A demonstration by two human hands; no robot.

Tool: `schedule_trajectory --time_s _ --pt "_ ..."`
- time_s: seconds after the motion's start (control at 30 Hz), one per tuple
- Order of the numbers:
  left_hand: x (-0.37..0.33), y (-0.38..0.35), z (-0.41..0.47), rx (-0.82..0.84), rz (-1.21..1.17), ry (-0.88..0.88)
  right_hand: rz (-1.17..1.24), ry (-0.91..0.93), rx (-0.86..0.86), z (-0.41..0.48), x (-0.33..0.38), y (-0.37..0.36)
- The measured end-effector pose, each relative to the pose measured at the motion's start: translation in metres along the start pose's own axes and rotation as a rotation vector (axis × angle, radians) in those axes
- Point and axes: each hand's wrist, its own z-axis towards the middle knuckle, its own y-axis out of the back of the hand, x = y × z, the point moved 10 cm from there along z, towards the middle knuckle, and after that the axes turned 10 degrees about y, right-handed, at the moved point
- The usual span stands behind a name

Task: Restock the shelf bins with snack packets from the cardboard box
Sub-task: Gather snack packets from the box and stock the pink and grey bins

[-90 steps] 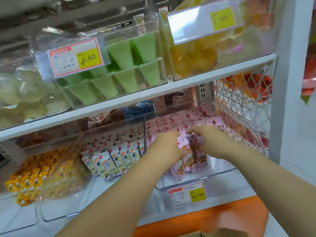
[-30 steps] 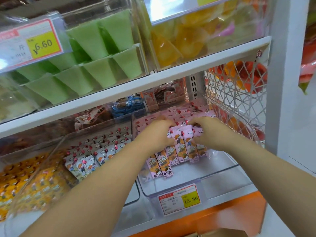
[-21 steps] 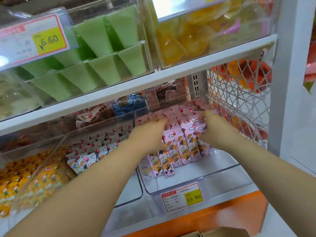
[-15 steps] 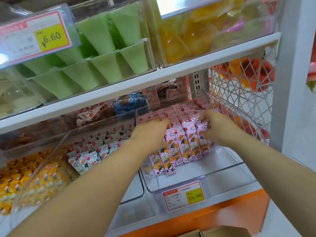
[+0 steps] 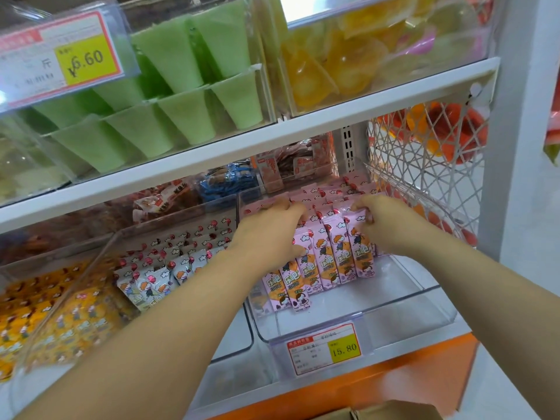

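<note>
A row of pink snack packets (image 5: 331,259) stands on end in the clear shelf bin (image 5: 403,307) on the lower shelf, right of centre. My left hand (image 5: 268,233) grips the left end of the row, fingers over the packet tops and thumb at the front. On the right end, my right hand (image 5: 386,222) holds the row with fingers curled round the tops of the outer packets. More pink packets fill the bin behind them. The front of the bin floor is bare. A corner of the cardboard box (image 5: 391,412) shows at the bottom edge.
A bin of white snack packets (image 5: 151,277) sits to the left, then a bin of yellow packets (image 5: 45,316). Green cups (image 5: 181,110) and yellow jellies (image 5: 339,65) fill the upper shelf. A white wire basket (image 5: 424,165) hangs on the right. A 15.80 price tag (image 5: 324,348) fronts the bin.
Both hands have pressed the pink packets together and shifted the row back and up in the bin. The packets stand more upright and closer together than before.
</note>
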Motion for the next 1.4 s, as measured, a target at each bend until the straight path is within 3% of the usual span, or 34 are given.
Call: schedule_trajectory --time_s 0.3,0.43,1.4 --pt "-0.022 -0.004 -0.006 0.024 -0.003 -0.140 -0.044 0.020 -0.126 -0.003 0.004 0.007" --pt "-0.035 -0.016 -0.005 0.086 0.078 -0.203 -0.046 0.049 -0.074 -0.004 0.007 0.003" --pt "-0.035 -0.008 -0.023 0.126 -0.009 -0.141 -0.077 0.084 -0.018 -0.025 0.009 0.005"
